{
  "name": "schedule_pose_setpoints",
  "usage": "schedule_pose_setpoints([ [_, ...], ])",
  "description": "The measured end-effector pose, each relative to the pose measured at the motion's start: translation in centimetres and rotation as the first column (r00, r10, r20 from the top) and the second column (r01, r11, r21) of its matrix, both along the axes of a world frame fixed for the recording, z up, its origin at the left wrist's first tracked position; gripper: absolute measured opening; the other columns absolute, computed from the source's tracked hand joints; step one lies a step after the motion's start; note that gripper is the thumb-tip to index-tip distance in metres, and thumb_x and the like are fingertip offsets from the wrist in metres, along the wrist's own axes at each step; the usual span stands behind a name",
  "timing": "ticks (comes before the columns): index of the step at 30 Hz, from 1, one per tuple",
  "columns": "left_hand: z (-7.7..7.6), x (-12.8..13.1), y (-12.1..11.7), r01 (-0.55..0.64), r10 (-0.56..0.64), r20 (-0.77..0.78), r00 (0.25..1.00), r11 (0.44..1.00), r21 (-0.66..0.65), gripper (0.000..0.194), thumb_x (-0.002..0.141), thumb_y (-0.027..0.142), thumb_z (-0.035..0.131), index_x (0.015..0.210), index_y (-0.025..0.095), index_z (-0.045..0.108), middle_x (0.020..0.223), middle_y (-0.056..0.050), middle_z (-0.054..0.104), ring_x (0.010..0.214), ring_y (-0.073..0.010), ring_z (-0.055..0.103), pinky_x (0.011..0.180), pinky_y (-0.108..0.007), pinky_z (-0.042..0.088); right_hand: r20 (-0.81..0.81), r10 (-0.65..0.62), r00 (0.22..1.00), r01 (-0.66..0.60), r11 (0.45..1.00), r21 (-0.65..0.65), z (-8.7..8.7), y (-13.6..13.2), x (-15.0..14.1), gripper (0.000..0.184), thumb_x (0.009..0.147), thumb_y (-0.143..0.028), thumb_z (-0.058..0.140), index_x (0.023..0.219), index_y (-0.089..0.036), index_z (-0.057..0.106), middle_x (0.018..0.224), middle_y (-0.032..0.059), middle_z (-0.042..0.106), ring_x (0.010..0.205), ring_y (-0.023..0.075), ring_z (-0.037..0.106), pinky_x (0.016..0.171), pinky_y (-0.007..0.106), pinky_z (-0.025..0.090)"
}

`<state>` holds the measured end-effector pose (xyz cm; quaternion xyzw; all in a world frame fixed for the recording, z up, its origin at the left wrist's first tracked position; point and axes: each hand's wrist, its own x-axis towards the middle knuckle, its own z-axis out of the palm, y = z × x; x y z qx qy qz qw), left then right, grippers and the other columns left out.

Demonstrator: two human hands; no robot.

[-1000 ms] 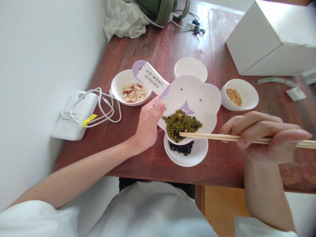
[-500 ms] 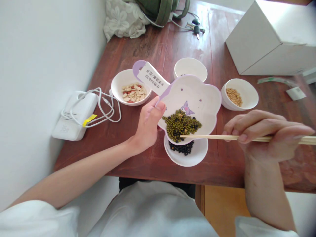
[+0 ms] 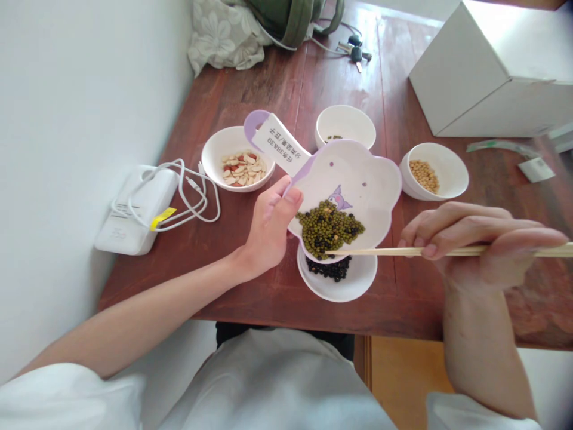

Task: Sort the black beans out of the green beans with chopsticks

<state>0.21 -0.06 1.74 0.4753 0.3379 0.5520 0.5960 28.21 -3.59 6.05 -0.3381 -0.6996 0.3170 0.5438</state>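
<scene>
My left hand (image 3: 271, 230) grips the left rim of a white flower-shaped bowl (image 3: 376, 179) with a purple edge and a labelled handle. The bowl is tilted towards me. Inside it lie green mung beans (image 3: 320, 224) mixed with some black beans and a few pale bits. My right hand (image 3: 478, 245) is closed around a pair of wooden chopsticks (image 3: 394, 251), whose tips touch the beans by the near rim. Partly hidden below the tilted bowl, a white bowl (image 3: 358, 283) holds black beans (image 3: 329, 270).
A bowl (image 3: 210, 158) of peanuts (image 3: 244, 170) stands left, one (image 3: 364, 122) with a few green beans behind, and one (image 3: 454, 170) of soybeans (image 3: 424, 176) right. A white power bank (image 3: 134, 221) with a cable, keys (image 3: 356, 52), a green bag (image 3: 286, 21) and a white box (image 3: 465, 77) lie around.
The flower-shaped bowl has shifted slightly down and right with my left hand. The chopstick tips have moved a little lower, closer to the near rim.
</scene>
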Motion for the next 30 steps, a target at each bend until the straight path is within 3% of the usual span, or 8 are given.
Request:
schedule_pose_setpoints([
  [15,-0.1,0.0,0.0,-0.011,0.011,-0.031,0.999,1.0,0.0,0.058,0.098,0.078,0.07,0.095,0.02,0.072,0.074,0.0,0.06,0.065,-0.015,0.053,0.057,-0.031,0.041,-0.018,0.098,0.995,-0.097,0.995,0.019,-0.1,0.6,0.5,0.076,0.119,-0.06,0.035,0.074,-0.026,0.087,0.062,0.0044,0.075,0.056,0.0188,0.075,0.049,0.031,0.063],
  [25,0.1,0.0,0.0,-0.005,0.005,0.011,1.0,1.0,-0.006,0.056,0.099,0.074,0.073,0.084,0.02,0.065,0.076,-0.001,0.063,0.063,-0.0132,0.052,0.056,-0.03,0.041,-0.095,0.201,0.975,-0.195,0.978,0.077,-0.1,1.3,0.2,0.06,0.122,-0.047,0.034,0.109,-0.04,0.092,0.071,0.003,0.077,0.058,0.016,0.076,0.05,0.027,0.065],
  [28,0.0,0.0,0.0,-0.006,0.006,0.004,1.0,1.0,-0.014,0.058,0.098,0.076,0.072,0.084,0.021,0.063,0.072,0.0,0.059,0.058,-0.0117,0.047,0.051,-0.029,0.035,-0.193,0.264,0.945,-0.241,0.961,0.133,0.3,1.1,-0.1,0.061,0.121,-0.048,0.037,0.103,-0.032,0.093,0.059,0.0015,0.068,0.047,0.0141,0.068,0.046,0.024,0.064],
  [30,-0.1,-0.1,0.0,0.003,-0.003,0.003,1.0,1.0,-0.008,0.058,0.1,0.077,0.068,0.089,0.02,0.066,0.071,0.0,0.057,0.056,-0.0111,0.045,0.049,-0.029,0.033,-0.238,0.23,0.944,-0.201,0.969,0.14,1.2,-0.3,-0.8,0.067,0.12,-0.051,0.041,0.09,-0.023,0.093,0.049,0.0002,0.061,0.039,0.0144,0.062,0.044,0.026,0.064],
])
